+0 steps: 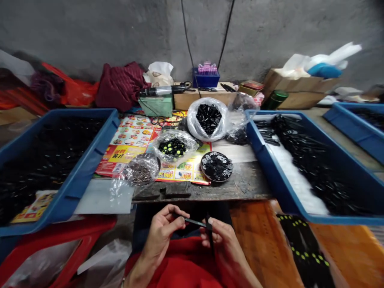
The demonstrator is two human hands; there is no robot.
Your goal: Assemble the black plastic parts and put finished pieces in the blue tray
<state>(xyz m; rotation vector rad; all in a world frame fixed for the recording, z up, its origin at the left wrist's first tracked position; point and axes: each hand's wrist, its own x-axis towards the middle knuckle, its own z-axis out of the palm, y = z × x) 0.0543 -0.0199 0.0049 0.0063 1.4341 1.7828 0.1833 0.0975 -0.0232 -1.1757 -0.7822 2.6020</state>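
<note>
Thin, straight dark strip [195, 222] pinched in the left hand [163, 230], other end basically right at a slim black piece [209, 227] the right hand [222, 236]'s got clamped.

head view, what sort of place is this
Probably a small workshop for assembling parts by hand: blue bins heaped with black parts, and open bags of small pieces on a worn bench.

- The held strip [195, 222] is showing black.
- The trays [339, 219] are showing plain blue.
- The printed sheet [135, 132] is mixing red, yellow and white picture blocks.
- The bagged pieces [172, 149] are showing lime green among black.
- The bunched cloth [121, 86] is showing deep maroon.
- The wall [135, 32] is showing mottled grey.
</note>
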